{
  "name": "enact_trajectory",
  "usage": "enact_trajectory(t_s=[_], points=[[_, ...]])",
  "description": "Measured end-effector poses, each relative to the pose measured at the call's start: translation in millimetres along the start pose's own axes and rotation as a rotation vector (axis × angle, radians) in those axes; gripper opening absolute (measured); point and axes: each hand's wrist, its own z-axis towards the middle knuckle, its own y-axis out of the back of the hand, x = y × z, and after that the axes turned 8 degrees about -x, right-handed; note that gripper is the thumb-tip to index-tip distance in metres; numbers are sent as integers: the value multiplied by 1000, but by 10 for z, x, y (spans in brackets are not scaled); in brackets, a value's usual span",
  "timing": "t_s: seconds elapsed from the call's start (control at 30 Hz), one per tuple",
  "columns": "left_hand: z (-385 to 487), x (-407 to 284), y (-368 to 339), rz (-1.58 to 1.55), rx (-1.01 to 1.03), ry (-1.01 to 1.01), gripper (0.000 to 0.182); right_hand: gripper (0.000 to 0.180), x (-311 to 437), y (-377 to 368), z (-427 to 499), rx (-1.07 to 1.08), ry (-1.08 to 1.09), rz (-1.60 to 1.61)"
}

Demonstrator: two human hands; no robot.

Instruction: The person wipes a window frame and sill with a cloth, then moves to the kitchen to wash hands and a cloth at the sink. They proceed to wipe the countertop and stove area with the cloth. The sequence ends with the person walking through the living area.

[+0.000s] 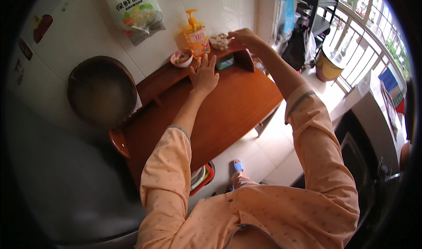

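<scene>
Over the back ledge of a reddish-brown wooden desk [224, 114], my left hand [204, 76] is spread with nothing in it, just in front of a small bowl [181, 58] with brown contents and a yellow pump bottle [197, 39]. Higher up to the right, my right hand [242, 39] bends over the edge of a clear container of small pale pieces [219, 42]; whether its fingers hold anything cannot be told. Below the ledge, between the hands, a small teal box [226, 63] sits in the desk's open compartment.
A large round dark pan or lid [103, 90] leans by the tiled wall at the left. Above hangs a printed plastic bag [138, 15]. A dark shelf rack [318, 15], a bin [329, 64] and a railing stand at the right. Stacked basins [201, 179] are under the desk.
</scene>
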Motion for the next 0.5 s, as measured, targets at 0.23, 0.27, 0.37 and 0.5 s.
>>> enact_trajectory(t_s=[0.23,0.27,0.37,0.5], points=[[1056,553,-259,102,-132,17,73,41,488,-601,1697,-96,123,-306],[1182,594,-304,95,-146,22,74,42,501,-653,1861,-109,118,-318],[1534,719,-390,156,-163,-17,73,41,491,-800,2248,-134,61,-351],[1877,816,-410,165,-172,25,69,38,458,-878,2532,-113,-27,-301]])
